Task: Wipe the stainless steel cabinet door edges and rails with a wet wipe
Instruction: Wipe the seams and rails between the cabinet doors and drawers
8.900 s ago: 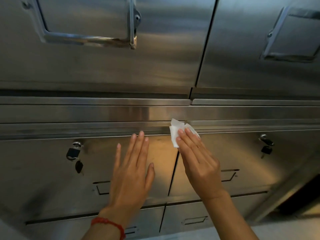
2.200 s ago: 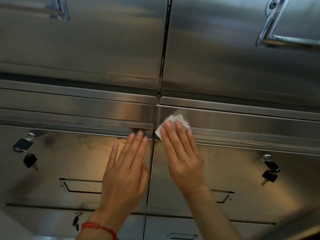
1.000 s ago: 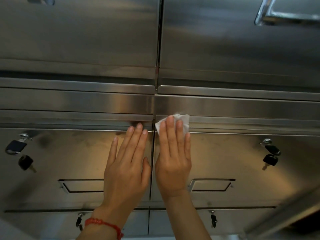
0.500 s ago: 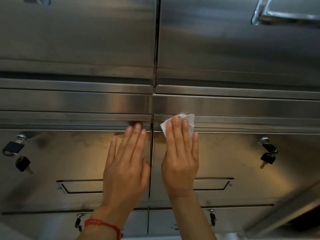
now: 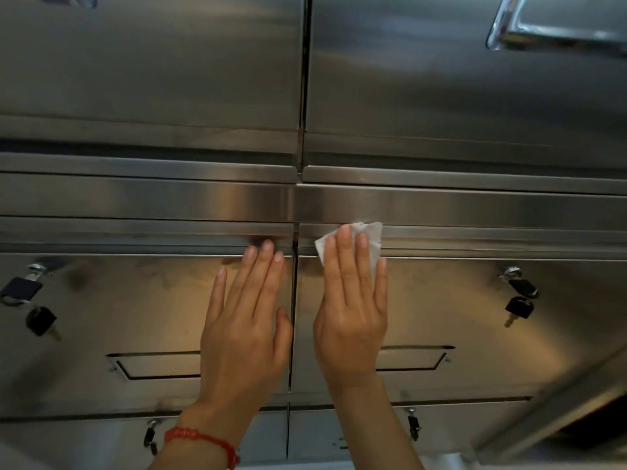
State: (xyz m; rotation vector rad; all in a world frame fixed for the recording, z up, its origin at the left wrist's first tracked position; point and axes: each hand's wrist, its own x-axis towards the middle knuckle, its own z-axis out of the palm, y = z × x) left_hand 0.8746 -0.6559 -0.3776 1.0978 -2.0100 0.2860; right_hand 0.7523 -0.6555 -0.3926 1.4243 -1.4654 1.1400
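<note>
Wet wipe [image 5: 368, 239] lies flat on the rail [image 5: 475, 237] above the right door [image 5: 458, 310], pressed under the right hand's [image 5: 351, 320] straight fingers. The left hand [image 5: 246, 330] rests flat and spread, holding nothing, on the left door [image 5: 135, 310].

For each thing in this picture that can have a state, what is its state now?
Left hand: open, flat on the left cabinet door.
Right hand: open, straight fingers pressing the wet wipe against the rail.
Wet wipe: crumpled, under the fingertips.
Cabinet doors: shut.
Left lock: key in, padlock hanging.
Right lock: key in.
</note>
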